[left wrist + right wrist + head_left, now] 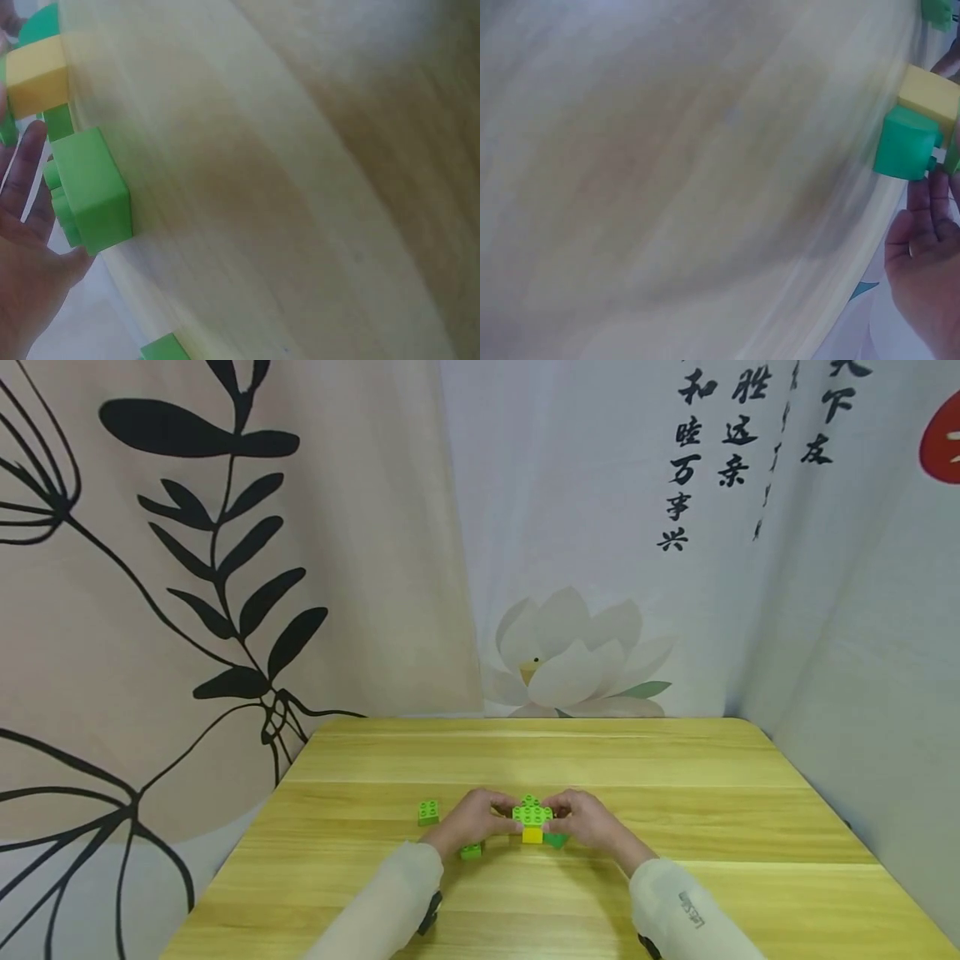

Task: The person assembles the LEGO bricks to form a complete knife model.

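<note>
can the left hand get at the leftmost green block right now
Probably yes, though not while busy: the left hand pinches the edge of the green-and-yellow build. If it lets go, the leftmost green block lies close by, with nothing visible between them.

A wood-grained table (540, 756) carries a light green brick (428, 812) left of the left hand (478, 817), another green brick (471, 852) just nearside of it, and a darker green piece (557, 841) just nearside of the right hand (588, 823)
</note>
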`<state>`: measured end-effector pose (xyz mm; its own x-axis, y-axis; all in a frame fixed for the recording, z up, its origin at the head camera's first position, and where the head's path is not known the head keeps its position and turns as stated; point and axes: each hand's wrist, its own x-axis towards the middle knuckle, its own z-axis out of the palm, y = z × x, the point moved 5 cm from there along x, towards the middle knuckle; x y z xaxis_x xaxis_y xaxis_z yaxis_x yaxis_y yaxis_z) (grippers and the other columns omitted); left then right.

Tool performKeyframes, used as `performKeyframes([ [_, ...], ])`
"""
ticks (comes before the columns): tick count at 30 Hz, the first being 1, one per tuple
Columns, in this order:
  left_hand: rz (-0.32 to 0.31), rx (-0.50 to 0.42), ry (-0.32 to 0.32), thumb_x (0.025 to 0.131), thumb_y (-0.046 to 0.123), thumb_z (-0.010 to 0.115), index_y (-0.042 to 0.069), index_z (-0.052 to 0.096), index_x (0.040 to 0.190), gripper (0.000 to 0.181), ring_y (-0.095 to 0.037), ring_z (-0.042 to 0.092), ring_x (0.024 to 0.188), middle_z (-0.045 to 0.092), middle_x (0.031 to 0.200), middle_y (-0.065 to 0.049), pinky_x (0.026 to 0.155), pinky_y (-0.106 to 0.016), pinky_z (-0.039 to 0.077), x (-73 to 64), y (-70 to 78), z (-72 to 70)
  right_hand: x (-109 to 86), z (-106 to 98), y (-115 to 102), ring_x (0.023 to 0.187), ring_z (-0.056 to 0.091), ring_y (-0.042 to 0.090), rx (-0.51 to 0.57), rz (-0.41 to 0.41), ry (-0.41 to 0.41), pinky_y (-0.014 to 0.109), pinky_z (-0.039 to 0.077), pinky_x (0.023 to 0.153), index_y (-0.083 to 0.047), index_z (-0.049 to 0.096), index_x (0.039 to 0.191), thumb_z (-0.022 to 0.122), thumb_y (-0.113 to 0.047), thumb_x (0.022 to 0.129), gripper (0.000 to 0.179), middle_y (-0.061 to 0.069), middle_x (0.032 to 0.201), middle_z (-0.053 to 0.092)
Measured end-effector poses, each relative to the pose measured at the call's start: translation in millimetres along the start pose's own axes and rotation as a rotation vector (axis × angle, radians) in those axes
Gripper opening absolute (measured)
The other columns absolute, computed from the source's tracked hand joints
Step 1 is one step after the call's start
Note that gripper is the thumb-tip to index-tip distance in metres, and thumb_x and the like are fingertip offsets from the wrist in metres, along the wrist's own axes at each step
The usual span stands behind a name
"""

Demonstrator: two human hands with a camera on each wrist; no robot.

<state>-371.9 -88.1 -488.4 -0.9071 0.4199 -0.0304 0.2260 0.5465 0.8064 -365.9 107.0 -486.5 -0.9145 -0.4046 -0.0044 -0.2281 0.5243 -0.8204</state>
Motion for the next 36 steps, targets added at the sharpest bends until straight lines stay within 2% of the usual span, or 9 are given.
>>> performKeyframes([
  [6,0.026,-0.011,-0.007,0.088,0.03,0.078,0.014,0.073,0.119,0.036,-0.014,0.058,0.093,0.066,0.098,0.008,0.083,-0.038,0.05,-1.5,-3.9,3.7,-3.2,4.0,5.8,0.09,0.057,0.018,0.052,0.026,0.023,0.033,0.051,0.076,0.0,0.067,0.121,0.075,-0.016,0.09,0.037,0.003,0.1,0.064],
  [12,-0.002,-0.04,-0.003,0.087,0.033,0.078,0.015,0.071,0.122,0.04,-0.015,0.057,0.094,0.065,0.097,0.008,0.083,-0.038,0.05,-2.5,-8.9,4.7,-5.6,5.4,7.2,0.092,0.057,0.02,0.112,0.04,0.031,0.034,0.052,0.077,0.001,0.066,0.123,0.074,-0.016,0.09,0.038,0.008,0.107,0.06],
  [21,-0.012,-0.025,0.007,0.088,0.033,0.077,0.014,0.07,0.125,0.042,-0.014,0.057,0.094,0.065,0.097,0.007,0.084,-0.039,0.05,0.5,-8.2,4.2,-7.5,1.6,5.7,0.099,0.054,0.023,0.087,0.062,0.066,0.037,0.05,0.079,-0.003,0.067,0.124,0.074,-0.017,0.091,0.037,0.012,0.117,0.056],
  [28,0.01,-0.036,0.014,0.089,0.032,0.077,0.013,0.07,0.123,0.04,-0.014,0.059,0.093,0.067,0.096,0.005,0.086,-0.04,0.05,2.3,-6.1,3.3,-6.3,-1.0,3.2,0.099,0.052,0.023,0.065,0.08,0.085,0.042,0.048,0.085,-0.006,0.068,0.124,0.074,-0.017,0.09,0.036,0.009,0.113,0.057],
  [36,-0.004,-0.059,-0.005,0.089,0.032,0.076,0.013,0.069,0.125,0.042,-0.014,0.061,0.091,0.067,0.098,0.004,0.084,-0.038,0.052,0.9,-7.3,5.7,-9.6,1.9,8.2,0.096,0.05,0.024,0.091,0.06,0.082,0.038,0.047,0.082,-0.004,0.065,0.128,0.072,-0.021,0.092,0.04,0.011,0.111,0.054],
])
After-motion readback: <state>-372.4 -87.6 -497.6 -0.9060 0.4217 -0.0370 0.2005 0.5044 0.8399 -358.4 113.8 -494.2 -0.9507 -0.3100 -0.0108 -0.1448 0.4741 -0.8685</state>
